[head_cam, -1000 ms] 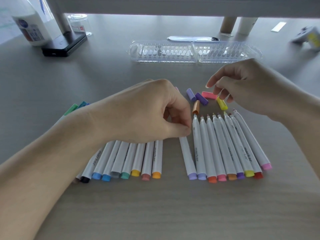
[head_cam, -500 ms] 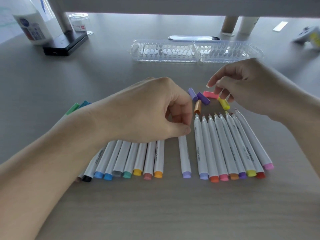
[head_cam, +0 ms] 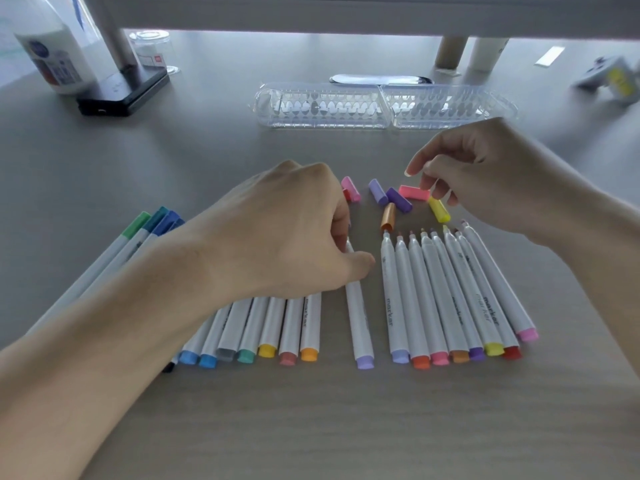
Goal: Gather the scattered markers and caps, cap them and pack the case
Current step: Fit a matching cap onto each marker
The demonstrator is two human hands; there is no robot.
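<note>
Desk, nearer than the clear case: the left hand pinches a lilac marker lying between two marker rows. The right hand sets bent fingers on a pink cap among loose caps; whether they grip it cannot be told.

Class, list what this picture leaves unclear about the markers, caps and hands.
Head view:
Tip of the lilac marker: hidden by the left hand gripping it; capped or not, unknown.
The left row of markers: tops covered by that hand.
The right hand and bright pink cap: fingers overlap it; contact unclear.
</note>
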